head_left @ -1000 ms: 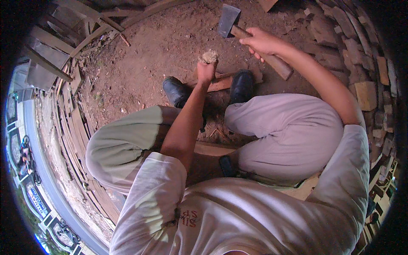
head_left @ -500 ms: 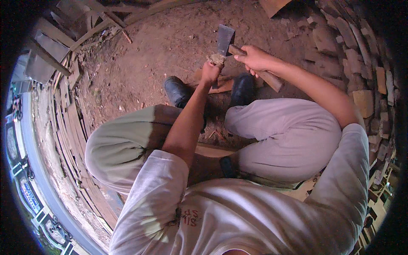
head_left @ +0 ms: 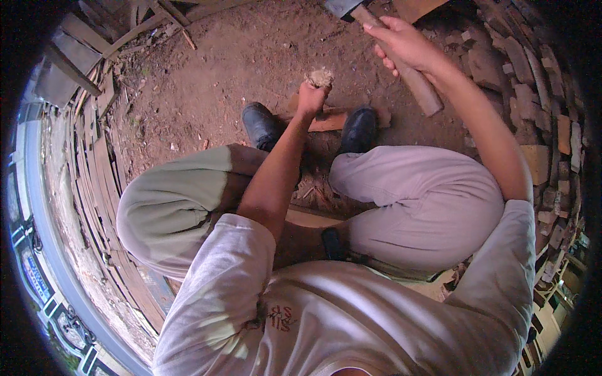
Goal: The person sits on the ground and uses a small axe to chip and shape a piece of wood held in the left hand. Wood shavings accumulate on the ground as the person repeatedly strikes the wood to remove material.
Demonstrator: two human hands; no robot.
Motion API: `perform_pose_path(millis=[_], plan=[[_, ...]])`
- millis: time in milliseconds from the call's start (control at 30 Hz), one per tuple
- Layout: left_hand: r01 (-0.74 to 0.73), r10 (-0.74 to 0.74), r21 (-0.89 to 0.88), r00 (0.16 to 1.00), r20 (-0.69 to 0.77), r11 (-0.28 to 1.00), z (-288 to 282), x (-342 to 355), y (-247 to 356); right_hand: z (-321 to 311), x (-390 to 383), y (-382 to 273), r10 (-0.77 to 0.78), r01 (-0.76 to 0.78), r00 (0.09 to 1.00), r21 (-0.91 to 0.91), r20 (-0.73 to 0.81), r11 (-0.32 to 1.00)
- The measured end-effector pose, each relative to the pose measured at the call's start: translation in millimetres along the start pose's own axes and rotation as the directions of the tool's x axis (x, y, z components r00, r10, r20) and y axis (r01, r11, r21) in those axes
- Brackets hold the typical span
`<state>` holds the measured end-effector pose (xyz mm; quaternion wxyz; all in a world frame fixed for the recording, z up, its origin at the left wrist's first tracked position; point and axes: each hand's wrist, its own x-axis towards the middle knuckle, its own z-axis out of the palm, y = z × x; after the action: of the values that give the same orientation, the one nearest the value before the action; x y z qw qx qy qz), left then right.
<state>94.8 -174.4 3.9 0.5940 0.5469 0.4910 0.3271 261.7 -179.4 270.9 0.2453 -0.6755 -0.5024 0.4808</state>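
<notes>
My right hand [head_left: 404,45] is closed round the wooden handle of a hatchet [head_left: 421,91], raised out in front of me to the right. Its dark metal head reaches the top edge of the view. Lower and nearer, my left hand [head_left: 311,97] grips an upright wooden piece with a pale, frayed top [head_left: 320,78]. The fist hides most of that piece, so its lower end cannot be made out. Beneath the left hand, a reddish wooden block [head_left: 329,120] lies on the ground between my two dark shoes. The hatchet and the frayed top are well apart.
Stacked wood pieces [head_left: 523,100] line the right side. Long slats [head_left: 100,194] and a timber frame [head_left: 135,47] stand at the left. A brown board [head_left: 420,7] lies at the far right. Wood chips are scattered over the dirt ground [head_left: 213,81].
My right hand has lifted the hatchet up and away to the far right, off the frayed top it was beside. The left hand keeps its grip almost in place.
</notes>
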Motion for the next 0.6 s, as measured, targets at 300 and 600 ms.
perform_pose_path(millis=[300, 600], plan=[[0.008, -0.008, -0.05, 1.0, 0.001, 0.999, 3, 1, 8, 0, -11, -23, -0.14, 0.14, 0.988, -0.002, -0.064, 0.99], [-0.012, 0.007, -0.113, 0.999, -0.043, 0.994, 15, 4, 14, 49, 42, 87, -0.235, 0.207, 0.968, -0.245, -0.091, 0.947]])
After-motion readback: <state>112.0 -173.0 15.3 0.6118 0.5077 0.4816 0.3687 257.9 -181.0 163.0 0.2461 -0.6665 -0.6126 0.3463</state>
